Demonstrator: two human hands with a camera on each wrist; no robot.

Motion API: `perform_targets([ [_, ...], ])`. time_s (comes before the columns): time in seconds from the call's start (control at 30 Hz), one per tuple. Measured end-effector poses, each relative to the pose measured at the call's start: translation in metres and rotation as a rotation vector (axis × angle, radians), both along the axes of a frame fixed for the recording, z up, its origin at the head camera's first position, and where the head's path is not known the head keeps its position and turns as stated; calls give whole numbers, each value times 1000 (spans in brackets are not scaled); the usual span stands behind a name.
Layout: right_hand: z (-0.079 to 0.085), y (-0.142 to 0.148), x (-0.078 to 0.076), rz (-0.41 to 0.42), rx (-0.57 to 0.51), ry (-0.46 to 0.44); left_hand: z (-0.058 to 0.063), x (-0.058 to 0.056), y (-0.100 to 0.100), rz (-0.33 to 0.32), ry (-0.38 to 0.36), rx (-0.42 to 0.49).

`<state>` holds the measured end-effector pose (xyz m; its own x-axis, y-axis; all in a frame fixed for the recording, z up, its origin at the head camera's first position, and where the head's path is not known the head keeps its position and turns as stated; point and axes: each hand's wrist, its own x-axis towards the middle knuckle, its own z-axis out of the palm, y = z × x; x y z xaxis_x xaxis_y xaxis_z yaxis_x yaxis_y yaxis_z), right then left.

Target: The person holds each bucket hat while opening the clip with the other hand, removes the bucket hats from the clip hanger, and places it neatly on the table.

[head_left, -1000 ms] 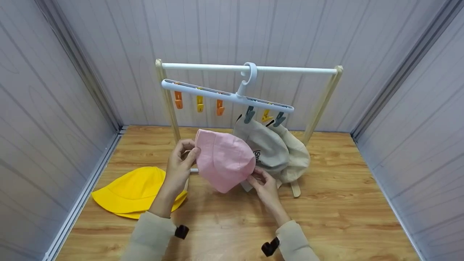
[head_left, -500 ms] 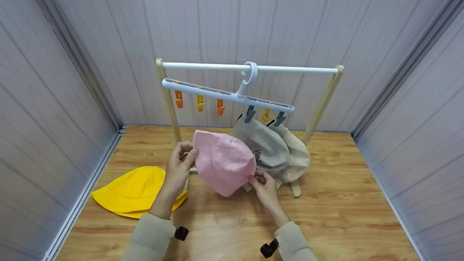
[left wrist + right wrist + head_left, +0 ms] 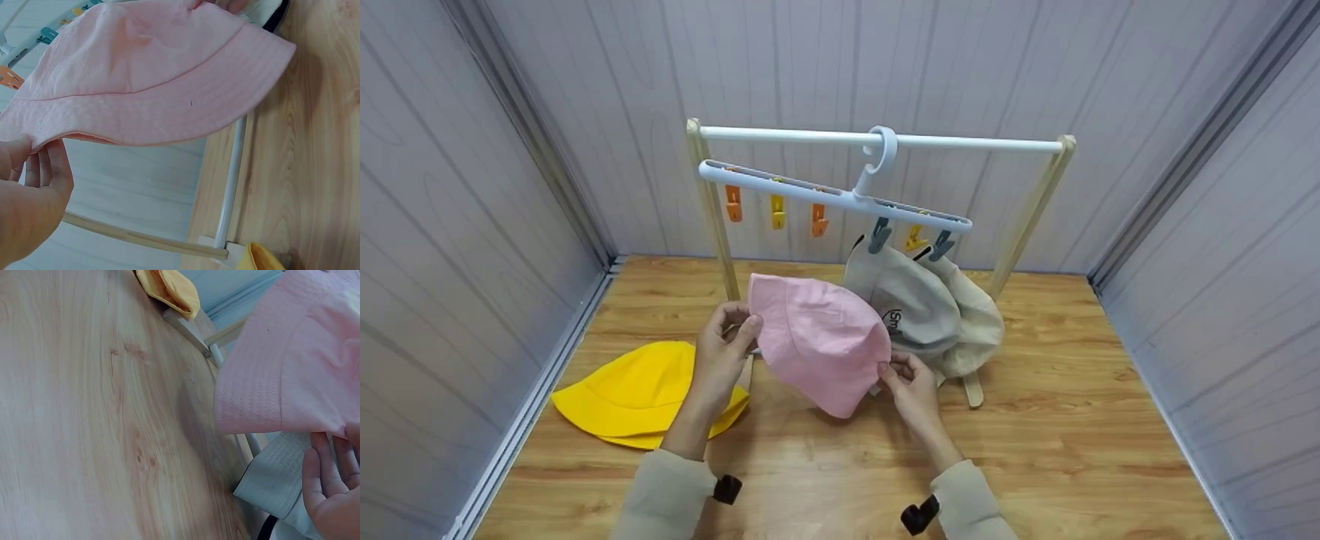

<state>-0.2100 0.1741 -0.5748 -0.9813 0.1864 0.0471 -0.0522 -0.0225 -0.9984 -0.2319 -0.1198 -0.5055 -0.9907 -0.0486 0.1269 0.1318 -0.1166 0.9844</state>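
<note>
Pink hat point(image 3: 821, 341) slightly lower, between both hands point(image 3: 718, 352) point(image 3: 913, 388)

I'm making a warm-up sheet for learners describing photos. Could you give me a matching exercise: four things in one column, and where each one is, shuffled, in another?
Things
1. Pink hat
2. Yellow hat
3. Grey hat with dark lettering
4. White hanger

Places
A. Hooked over the rack's top bar
B. Held by the left hand and the right hand
C. Hanging from a dark clip
D. Lying on the wooden surface

Right pairs
1-B, 2-D, 3-C, 4-A
</note>
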Motion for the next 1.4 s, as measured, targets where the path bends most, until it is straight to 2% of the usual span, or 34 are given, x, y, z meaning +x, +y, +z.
perform_targets([
  [0.27, 2, 1, 0, 11, 49, 23, -9, 3, -11, 24, -58, -44],
  [0.7, 8, 1, 1, 38, 111, 55, -31, 14, -22, 35, -104, -7],
  [1.07, 12, -1, -4, 111, 139, 52, -51, 26, -31, 64, -212, 20],
  [1.4, 17, -7, -9, 138, 254, 42, -66, 34, -41, 75, -289, -39],
])
